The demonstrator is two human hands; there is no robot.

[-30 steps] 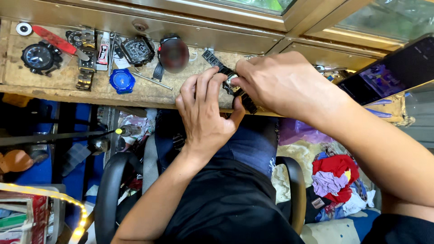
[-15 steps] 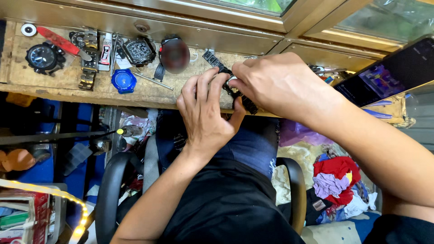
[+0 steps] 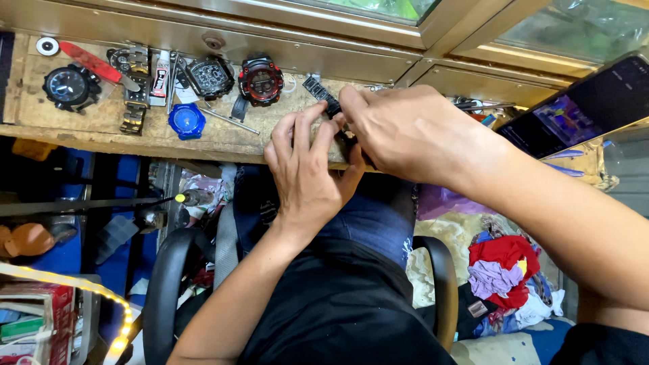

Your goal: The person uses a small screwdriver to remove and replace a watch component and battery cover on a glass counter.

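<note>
A: While both hands close on the black strap [image 3: 323,96], I read it as lying at the bench's front edge, one end poking out toward the glass, the rest hidden under the fingers.

B: How is it gripped?

A: My right hand [image 3: 404,132] comes from above with fingertips pinched together on the strap's near part. My left hand [image 3: 305,172] lies palm down just beside it, fingers spread and pressing on the same piece. What sits beneath the palms, I cannot tell.

B: How far along does the work look?

A: Mid-way, I judge. The strap is in hand but I see no watch body joined to it, so fitting looks unfinished. No tool is in either hand.

B: And around it?

A: Just left of the strap sits a red-and-black watch [image 3: 261,80], then a dark watch [image 3: 210,76], a blue round cap [image 3: 186,121], a metal bracelet [image 3: 135,101], a red-handled tool [image 3: 97,64] and another black watch [image 3: 69,86], all on the wooden bench [image 3: 74,125]. A phone [image 3: 574,108] leans at the right.
</note>
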